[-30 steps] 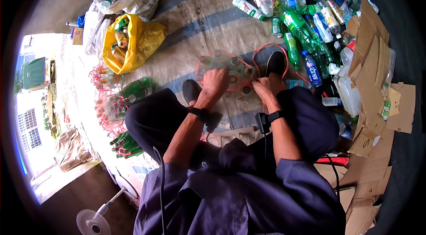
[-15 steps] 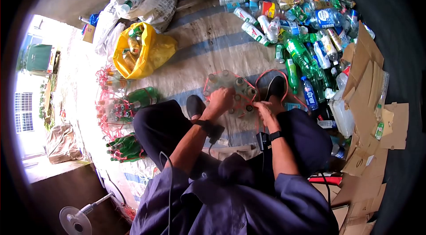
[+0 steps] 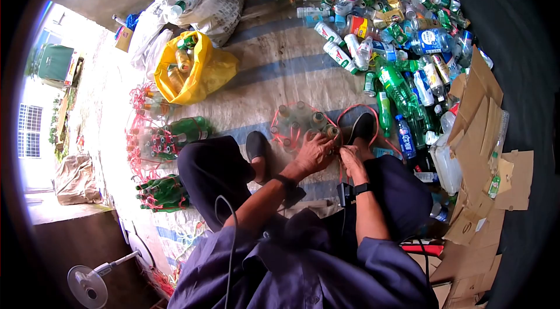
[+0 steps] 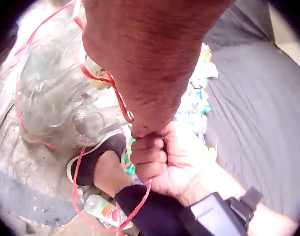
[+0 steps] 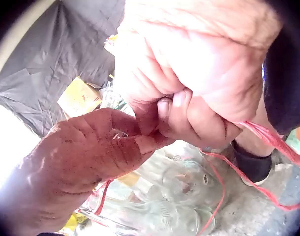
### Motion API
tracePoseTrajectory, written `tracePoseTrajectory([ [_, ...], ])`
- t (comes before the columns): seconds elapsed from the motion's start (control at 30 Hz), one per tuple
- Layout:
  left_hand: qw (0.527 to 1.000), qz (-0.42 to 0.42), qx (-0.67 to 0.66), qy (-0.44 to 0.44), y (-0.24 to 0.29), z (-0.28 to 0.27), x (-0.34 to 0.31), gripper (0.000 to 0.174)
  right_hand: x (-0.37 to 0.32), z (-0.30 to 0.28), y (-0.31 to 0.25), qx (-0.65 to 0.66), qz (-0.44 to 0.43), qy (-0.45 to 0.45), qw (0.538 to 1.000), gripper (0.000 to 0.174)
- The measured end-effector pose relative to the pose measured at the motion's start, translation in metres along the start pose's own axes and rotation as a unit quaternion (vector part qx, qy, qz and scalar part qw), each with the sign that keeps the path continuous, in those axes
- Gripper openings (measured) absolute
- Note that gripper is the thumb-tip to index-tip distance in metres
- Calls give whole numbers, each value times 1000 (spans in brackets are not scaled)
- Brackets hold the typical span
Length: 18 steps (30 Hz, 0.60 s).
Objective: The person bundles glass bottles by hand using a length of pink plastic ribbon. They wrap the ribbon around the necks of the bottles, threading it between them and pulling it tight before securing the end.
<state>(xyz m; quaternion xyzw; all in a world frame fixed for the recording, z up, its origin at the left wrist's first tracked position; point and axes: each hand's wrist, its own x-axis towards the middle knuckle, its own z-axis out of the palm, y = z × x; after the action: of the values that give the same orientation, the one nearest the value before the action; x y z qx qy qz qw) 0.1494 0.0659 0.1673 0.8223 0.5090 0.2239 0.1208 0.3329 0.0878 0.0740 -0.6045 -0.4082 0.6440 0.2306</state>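
Observation:
Between the feet, a bundle of clear glass bottles (image 3: pixel 298 117) stands with red plastic string (image 5: pixel 272 140) looped round it. My right hand (image 3: pixel 352 162) grips the string at the bundle's near right side, its fingers curled tight in the right wrist view; a tail of string hangs from that fist. Fingertips of my left hand (image 3: pixel 317 152) meet those of the right hand and pinch the string there, as the right wrist view shows. The pinched spot itself is mostly hidden by fingers. A loose loop of string runs past the shoe (image 3: pixel 363 128) on the right.
Cans and plastic bottles (image 3: pixel 402 84) pile up at the right, beside flattened cardboard (image 3: pixel 475 151). A yellow bag (image 3: pixel 195 75) of cans stands at the upper left, near a white sack (image 3: pixel 219 8). Tied bundles of green bottles (image 3: pixel 163 192) line the left; a fan (image 3: pixel 87 287) is lower left.
My left hand has moved from over the bottles to the right, up against my right hand. The right hand stays by the bundle's right side. The head view has shifted.

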Motion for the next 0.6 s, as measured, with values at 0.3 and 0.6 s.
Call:
tracePoseTrajectory([
  [0.3,999,-48,0,-18,-2,2,2,32,43,1,52,-264,-211,91,937,19],
  [0.6,999,-28,-41,-13,-7,7,-1,25,9,2,8,-373,-311,146,862,21],
])
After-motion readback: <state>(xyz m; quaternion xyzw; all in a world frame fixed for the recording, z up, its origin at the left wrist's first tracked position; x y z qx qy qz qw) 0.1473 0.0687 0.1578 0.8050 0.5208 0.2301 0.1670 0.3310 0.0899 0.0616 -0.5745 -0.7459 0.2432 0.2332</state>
